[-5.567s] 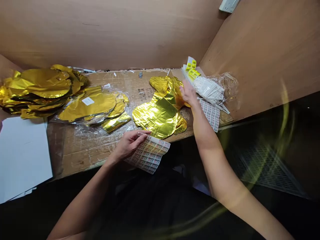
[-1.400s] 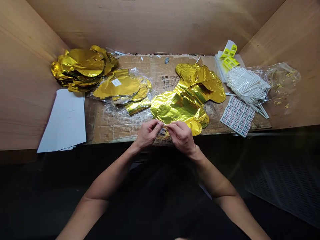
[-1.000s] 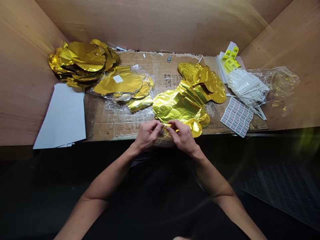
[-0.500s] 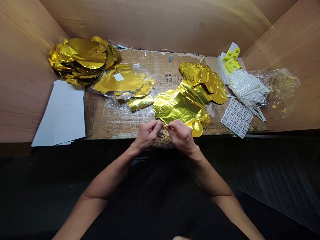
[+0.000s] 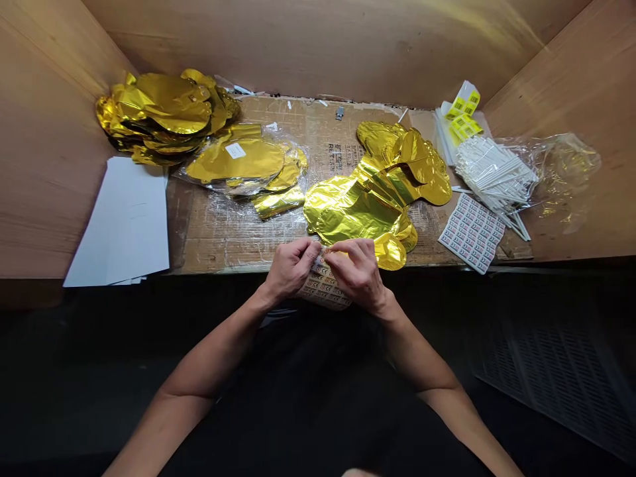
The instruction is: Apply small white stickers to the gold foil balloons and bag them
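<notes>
My left hand point(image 5: 294, 268) is closed, thumb and fingers pinching the upper left edge of a sticker sheet point(image 5: 325, 286) printed with rows of small CE marks. This sheet hangs at the cardboard's front edge. At its top edge, the thumb and forefinger of my right hand point(image 5: 358, 270) are pinched together; what lies between them is too small to make out. Just beyond both hands, a flat gold foil balloon point(image 5: 350, 211) lies spread out, joined to or overlapping more gold foil balloons point(image 5: 412, 159) behind it.
Left are a gold foil pile point(image 5: 163, 112), bagged foil balloons point(image 5: 243, 165) and white paper sheets point(image 5: 124, 225). Right are white sticks point(image 5: 497, 175) in a clear bag, yellow barcode labels point(image 5: 463, 116) and another sticker sheet point(image 5: 473, 232). Wooden walls point(image 5: 318, 46) enclose the cardboard point(image 5: 223, 245).
My right hand has shifted slightly left and its forefinger is more bent. More of the sticker sheet shows below the hands. The left hand stays nearly in place.
</notes>
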`<state>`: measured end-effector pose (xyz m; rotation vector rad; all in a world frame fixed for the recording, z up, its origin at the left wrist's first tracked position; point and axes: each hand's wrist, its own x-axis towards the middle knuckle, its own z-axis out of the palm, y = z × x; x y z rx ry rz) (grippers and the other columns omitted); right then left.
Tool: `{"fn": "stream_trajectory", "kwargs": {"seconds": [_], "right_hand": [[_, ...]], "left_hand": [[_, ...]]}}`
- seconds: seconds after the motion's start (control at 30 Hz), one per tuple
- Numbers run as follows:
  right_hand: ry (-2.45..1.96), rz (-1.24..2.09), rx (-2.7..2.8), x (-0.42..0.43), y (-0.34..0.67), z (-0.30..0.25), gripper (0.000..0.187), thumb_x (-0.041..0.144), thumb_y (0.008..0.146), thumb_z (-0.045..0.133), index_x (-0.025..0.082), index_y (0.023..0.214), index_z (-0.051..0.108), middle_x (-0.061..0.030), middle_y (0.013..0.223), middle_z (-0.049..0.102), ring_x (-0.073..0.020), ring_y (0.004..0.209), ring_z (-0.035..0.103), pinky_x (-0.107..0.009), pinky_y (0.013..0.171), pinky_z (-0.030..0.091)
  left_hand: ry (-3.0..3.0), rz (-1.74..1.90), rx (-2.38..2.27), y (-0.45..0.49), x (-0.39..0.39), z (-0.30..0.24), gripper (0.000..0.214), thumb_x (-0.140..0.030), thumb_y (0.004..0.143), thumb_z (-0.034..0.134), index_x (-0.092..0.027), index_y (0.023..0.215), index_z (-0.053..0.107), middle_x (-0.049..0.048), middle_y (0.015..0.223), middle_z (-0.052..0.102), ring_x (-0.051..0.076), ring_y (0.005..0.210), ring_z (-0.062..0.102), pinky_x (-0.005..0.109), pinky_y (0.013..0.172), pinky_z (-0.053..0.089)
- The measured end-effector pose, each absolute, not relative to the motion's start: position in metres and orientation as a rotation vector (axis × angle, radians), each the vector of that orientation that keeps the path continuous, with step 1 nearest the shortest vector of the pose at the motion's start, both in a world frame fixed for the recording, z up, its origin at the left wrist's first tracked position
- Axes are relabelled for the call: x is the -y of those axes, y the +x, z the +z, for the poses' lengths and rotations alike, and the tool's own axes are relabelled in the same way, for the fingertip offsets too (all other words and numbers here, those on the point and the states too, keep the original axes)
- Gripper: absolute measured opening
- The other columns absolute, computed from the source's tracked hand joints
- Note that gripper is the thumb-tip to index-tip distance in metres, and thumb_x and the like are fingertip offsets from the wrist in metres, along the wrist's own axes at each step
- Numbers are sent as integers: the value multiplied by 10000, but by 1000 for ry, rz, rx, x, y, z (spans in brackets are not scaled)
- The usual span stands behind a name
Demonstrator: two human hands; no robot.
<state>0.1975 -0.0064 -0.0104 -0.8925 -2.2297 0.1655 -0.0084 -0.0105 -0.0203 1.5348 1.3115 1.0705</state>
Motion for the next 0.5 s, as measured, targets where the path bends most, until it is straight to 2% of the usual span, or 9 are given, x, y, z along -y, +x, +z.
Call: {"fn": "stream_trajectory", "kwargs": {"seconds": [0.13, 0.23, 0.33, 0.5], "right_hand": [[-986, 231, 2078, 10, 206, 3, 97, 176, 1035, 634, 239, 1073, 696, -49, 986, 755, -217, 931, 687, -436, 912, 457], [-1148, 300, 2135, 3, 209, 9, 113, 223, 1060, 619, 209, 1128, 708, -75, 1035, 758, -236, 988, 683, -421, 890, 439], [-1139, 401, 2288, -3, 205, 9, 153, 242, 1080, 599, 202, 1156, 725, -70, 1048, 765, -217, 966, 683, -400, 860, 423], [-1039, 115, 2303, -2, 195, -2, 174, 205, 1066, 604, 224, 1169, 742, -59, 974, 775, -206, 881, 654, -414, 838, 391]], "left_hand": [[1493, 1066, -1343, -13, 11, -25, 424, -439, 1054, 559, -189, 712, 564, -19, 644, 458, 133, 614, 421, 282, 582, 344], [1504, 1063, -1306, -13, 12, -27, 406, -441, 1060, 556, -185, 747, 598, -8, 674, 511, 140, 645, 469, 282, 614, 378], [1533, 1056, -1284, -12, 11, -26, 401, -436, 1064, 554, -181, 760, 614, -5, 684, 522, 139, 648, 467, 288, 625, 373], [1496, 1069, -1293, -10, 13, -21, 443, -455, 1055, 559, -186, 703, 556, -22, 649, 448, 129, 618, 414, 287, 599, 339]]}}
